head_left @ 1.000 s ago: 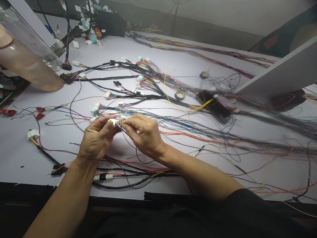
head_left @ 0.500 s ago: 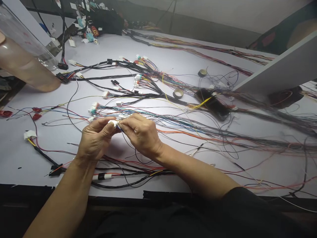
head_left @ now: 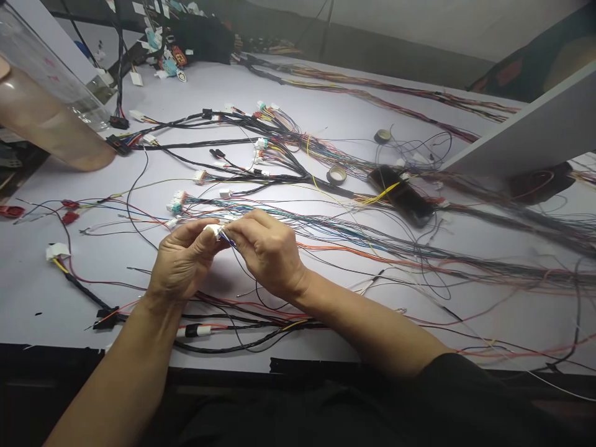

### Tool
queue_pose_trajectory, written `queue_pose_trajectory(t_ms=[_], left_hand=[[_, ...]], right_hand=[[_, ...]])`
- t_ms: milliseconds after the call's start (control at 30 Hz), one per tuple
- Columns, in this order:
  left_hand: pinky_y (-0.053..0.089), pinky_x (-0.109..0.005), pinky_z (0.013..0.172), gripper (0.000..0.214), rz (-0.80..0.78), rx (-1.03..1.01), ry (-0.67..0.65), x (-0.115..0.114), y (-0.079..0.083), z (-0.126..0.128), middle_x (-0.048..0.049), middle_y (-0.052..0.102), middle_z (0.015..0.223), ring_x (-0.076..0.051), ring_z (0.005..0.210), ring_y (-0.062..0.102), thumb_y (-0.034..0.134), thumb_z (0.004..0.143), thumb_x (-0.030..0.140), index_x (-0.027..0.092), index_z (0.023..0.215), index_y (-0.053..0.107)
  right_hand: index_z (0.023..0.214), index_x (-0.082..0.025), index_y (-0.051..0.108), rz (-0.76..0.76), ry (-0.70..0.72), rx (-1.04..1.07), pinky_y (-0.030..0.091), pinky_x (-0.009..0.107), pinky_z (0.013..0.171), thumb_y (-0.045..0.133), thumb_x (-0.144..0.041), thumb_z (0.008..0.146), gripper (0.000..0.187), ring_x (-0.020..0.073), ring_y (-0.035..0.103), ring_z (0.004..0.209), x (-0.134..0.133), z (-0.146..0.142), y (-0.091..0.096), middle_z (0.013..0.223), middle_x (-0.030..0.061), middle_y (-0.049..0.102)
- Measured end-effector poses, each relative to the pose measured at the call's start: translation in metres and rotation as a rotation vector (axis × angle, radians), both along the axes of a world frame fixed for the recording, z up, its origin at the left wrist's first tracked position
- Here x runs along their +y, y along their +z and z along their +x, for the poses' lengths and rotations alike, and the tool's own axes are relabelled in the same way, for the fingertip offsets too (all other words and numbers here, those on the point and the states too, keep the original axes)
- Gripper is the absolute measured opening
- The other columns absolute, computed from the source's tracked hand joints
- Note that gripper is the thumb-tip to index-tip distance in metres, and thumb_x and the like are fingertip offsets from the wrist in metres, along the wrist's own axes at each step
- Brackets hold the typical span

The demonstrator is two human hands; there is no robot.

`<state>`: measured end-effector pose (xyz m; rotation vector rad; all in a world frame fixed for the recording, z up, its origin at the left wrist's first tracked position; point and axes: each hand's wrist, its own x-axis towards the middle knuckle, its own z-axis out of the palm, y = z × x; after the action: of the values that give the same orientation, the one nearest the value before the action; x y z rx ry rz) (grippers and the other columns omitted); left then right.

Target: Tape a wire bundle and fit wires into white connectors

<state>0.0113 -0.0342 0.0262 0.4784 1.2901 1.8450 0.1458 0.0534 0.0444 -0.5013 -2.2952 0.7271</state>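
A small white plug connector (head_left: 213,230) is pinched between the thumb and fingers of my left hand (head_left: 180,264). My right hand (head_left: 270,251) is closed right beside it, thumb and forefinger gripping thin wires (head_left: 231,241) at the connector's side. Blue and dark strands show below those fingertips; the wire ends at the connector are too small to make out. Just behind my hands lies a white and teal multi-pin connector (head_left: 177,202) with a bundle of thin coloured wires (head_left: 321,230) running off to the right.
Black-taped harness branches (head_left: 274,180) cross the white table (head_left: 93,230). A dark phone (head_left: 401,195) and two tape rolls (head_left: 336,176) lie among the wires. A bottle (head_left: 51,121) occupies the left, and a pale upright panel (head_left: 526,124) the right. Another harness (head_left: 200,330) runs near the front edge.
Both hands stay at nearly the same place with the connector. The whole view has shifted very slightly; a little more of the blue wire shows under my right fingertips.
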Motion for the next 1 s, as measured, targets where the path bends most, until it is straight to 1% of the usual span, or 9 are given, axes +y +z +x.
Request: queue_pose_trajectory(t_ms=[100,167,233,300,400,600,800,1000], left_hand=[[0.061,-0.024,0.066,0.030,0.007,0.036,0.022,0.000,0.000,0.000,-0.0006,0.075,0.076,-0.014,0.070,0.068,0.094,0.054,0.033,0.023,0.079,0.079],[0.061,-0.023,0.067,0.031,0.008,0.043,0.040,0.001,-0.001,-0.001,-0.0005,0.075,0.077,-0.014,0.070,0.068,0.094,0.054,0.032,0.022,0.079,0.079],[0.061,-0.022,0.068,0.032,0.004,0.035,0.048,0.002,-0.002,-0.001,-0.0006,0.076,0.077,-0.013,0.070,0.068,0.094,0.052,0.032,0.021,0.078,0.079],[0.060,-0.022,0.068,0.032,-0.007,0.015,0.052,0.003,-0.003,0.000,-0.0003,0.075,0.076,-0.013,0.070,0.069,0.095,0.052,0.032,0.022,0.078,0.079],[0.060,-0.022,0.066,0.033,-0.023,-0.025,0.052,0.003,-0.002,0.000,-0.0003,0.075,0.076,-0.013,0.069,0.069,0.095,0.051,0.031,0.022,0.079,0.079],[0.059,-0.021,0.063,0.033,-0.027,-0.063,0.049,0.003,0.001,0.002,-0.0008,0.074,0.073,-0.013,0.067,0.067,0.095,0.050,0.028,0.020,0.077,0.078],[0.060,-0.025,0.068,0.027,-0.009,-0.041,0.045,0.003,0.001,0.003,-0.0013,0.074,0.074,-0.014,0.068,0.068,0.093,0.055,0.027,0.021,0.077,0.078],[0.059,-0.024,0.063,0.031,-0.023,-0.006,0.045,0.004,0.001,0.004,0.0001,0.074,0.075,-0.014,0.067,0.067,0.095,0.050,0.033,0.024,0.075,0.079]], right_hand=[[0.088,-0.014,0.069,0.064,-0.013,-0.050,0.046,0.024,0.075,0.046,-0.019,0.101,0.027,0.0140,0.060,0.083,0.000,-0.004,0.000,0.087,0.0067,0.066],[0.088,-0.015,0.069,0.084,-0.018,-0.079,0.046,0.025,0.075,0.046,-0.020,0.101,0.027,0.0146,0.060,0.084,0.001,-0.005,-0.001,0.089,0.0071,0.067],[0.091,-0.017,0.070,0.049,-0.006,-0.069,0.046,0.024,0.075,0.047,-0.022,0.101,0.026,0.0134,0.061,0.086,0.003,-0.003,-0.002,0.092,0.0064,0.068],[0.095,-0.018,0.071,-0.027,0.011,-0.035,0.047,0.022,0.075,0.051,-0.026,0.101,0.023,0.0115,0.062,0.085,0.006,0.001,-0.002,0.093,0.0047,0.069],[0.096,-0.018,0.073,-0.103,0.020,0.012,0.048,0.021,0.075,0.057,-0.030,0.098,0.020,0.0101,0.064,0.082,0.010,0.008,0.000,0.091,0.0027,0.071],[0.097,-0.016,0.073,-0.085,0.039,0.019,0.048,0.021,0.076,0.056,-0.028,0.098,0.021,0.0104,0.064,0.083,0.008,0.007,0.001,0.091,0.0038,0.071],[0.096,-0.016,0.071,-0.060,0.030,0.002,0.047,0.021,0.077,0.051,-0.025,0.100,0.023,0.0107,0.063,0.086,0.005,0.003,-0.002,0.093,0.0046,0.069],[0.097,-0.015,0.071,-0.057,0.039,-0.010,0.047,0.022,0.076,0.050,-0.024,0.101,0.023,0.0116,0.062,0.086,0.005,0.006,0.002,0.091,0.0049,0.069]])
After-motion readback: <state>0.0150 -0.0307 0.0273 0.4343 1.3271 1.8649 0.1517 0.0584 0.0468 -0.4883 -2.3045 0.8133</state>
